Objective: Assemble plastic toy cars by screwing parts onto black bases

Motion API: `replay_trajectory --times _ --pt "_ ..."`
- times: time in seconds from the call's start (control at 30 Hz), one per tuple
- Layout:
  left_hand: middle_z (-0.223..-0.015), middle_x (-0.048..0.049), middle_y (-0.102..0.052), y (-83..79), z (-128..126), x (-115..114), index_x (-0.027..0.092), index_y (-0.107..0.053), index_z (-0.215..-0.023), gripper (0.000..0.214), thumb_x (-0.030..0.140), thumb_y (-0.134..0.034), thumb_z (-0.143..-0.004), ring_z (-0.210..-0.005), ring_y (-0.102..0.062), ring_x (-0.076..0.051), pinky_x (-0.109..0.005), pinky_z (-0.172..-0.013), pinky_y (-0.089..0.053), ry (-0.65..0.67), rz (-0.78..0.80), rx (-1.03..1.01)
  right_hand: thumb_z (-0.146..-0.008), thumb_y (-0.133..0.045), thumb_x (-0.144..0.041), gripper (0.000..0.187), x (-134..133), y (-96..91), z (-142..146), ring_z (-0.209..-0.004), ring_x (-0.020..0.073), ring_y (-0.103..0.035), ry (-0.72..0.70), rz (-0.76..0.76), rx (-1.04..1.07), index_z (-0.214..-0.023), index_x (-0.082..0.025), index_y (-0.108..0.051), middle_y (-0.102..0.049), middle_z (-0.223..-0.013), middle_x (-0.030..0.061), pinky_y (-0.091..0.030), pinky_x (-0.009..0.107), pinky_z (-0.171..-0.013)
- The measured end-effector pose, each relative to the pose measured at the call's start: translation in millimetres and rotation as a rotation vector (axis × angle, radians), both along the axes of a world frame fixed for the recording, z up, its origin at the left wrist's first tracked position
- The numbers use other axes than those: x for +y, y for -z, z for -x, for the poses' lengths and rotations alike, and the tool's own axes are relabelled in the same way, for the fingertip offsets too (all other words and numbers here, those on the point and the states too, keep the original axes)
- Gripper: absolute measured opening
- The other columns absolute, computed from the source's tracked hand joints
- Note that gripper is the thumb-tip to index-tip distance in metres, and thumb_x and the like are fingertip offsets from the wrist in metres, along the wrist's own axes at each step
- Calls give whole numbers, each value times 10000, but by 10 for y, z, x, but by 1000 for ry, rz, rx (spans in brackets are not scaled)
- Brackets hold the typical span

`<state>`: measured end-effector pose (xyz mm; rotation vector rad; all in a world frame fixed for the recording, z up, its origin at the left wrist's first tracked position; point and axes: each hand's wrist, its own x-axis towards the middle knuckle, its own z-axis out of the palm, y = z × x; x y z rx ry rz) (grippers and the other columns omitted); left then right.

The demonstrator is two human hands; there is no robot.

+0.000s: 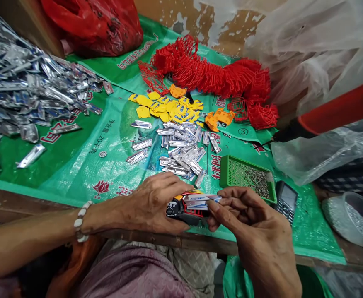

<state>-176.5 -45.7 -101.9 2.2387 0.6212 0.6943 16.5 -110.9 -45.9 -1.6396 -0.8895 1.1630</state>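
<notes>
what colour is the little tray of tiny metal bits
Green, clearest in the head view: the tray sits just beyond the right hand.

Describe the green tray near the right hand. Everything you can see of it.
The green tray is a small, shallow rectangle, plastic by its look, with a low rim and a dotted floor. Tiny silvery bits heap toward its right end; the left shows bare. It lies flat on the green woven sheet, a dark phone at its right corner, the right hand just in front; contact cannot be told.
</notes>
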Motion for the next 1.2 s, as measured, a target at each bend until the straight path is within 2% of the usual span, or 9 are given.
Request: replay_trajectory --times 0.17,0.43,0.63,0.8,0.9,0.97,1.1,1.2 --pt "-1034 -94 -708 -19 -13 0 122 -650 -1176 491 256 -788 -723 -953 -651 -241 -361 -863 -515 -2 4 1 -645 -887 -379 328 33 -66 38 -464 132 -647 23 0 -47 -780 -176 -668 -673 -597 4 -563 200 -459" --pt "-1037 -88 -705 14 -12 0 134 -635 -1174 490 320 -784 -745 -958 -658 -244 -371 -881 -504 0 12 -1 -701 -845 -371 277 24 -133 119 -453 122 -625 40 -2 -128 -783 -183 -659 -648 -589 -1 -561 200 -449" --pt "-1008 -93 -716 21 -38 5 118 -649 -1148 486 306 -797 -725 -922 -667 -248 -360 -847 -512 -6 -9 -26 -634 -894 -344 326 11 -68 113 -462 116 -630 25 -5 -102 -800 -185 -663 -674 -630 -2 -554 194 -449" --pt "-989 -88 -702 25 -34 -4 126 -647 -1126 462 317 -791 -731 -906 -652 -247 -357 -832 -510 -14 -37 -22 -655 -887 -363 334 -51 12 125 -506 131 -663 91 -2 -79 -839 -194 -666 -692 -640 6 -569 201 -486" --pt "-1037 -88 -676 9 1 -18 135 -613 -1173 460 315 -770 -780 -965 -627 -249 -368 -875 -502 10 -39 4 -657 -886 -370 346 -94 32 149 -515 141 -672 89 -3 -82 -863 -209 -660 -706 -668 6 -590 230 -519" --pt "-1082 -95 -660 -11 24 -23 139 -577 -1233 488 329 -754 -820 -1015 -610 -257 -388 -918 -489 39 -46 51 -694 -859 -377 305 -125 25 162 -542 150 -680 71 -10 -144 -864 -217 -663 -713 -684 11 -590 241 -533" --pt "-1085 -102 -656 -63 38 -18 141 -550 -1286 550 383 -753 -837 -1017 -609 -281 -416 -917 -490 57 -96 97 -782 -783 -351 171 -175 0 167 -626 148 -679 3 -126 -444 -862 -229 -693 -725 -740 15 -541 221 -541" --pt "-1078 -99 -657 -104 34 -10 146 -562 -1272 519 349 -754 -834 -1023 -612 -285 -424 -925 -495 46 -95 115 -824 -740 -313 106 -173 8 154 -582 130 -630 -89 -178 -571 -861 -222 -699 -683 -688 -8 -504 218 -517"
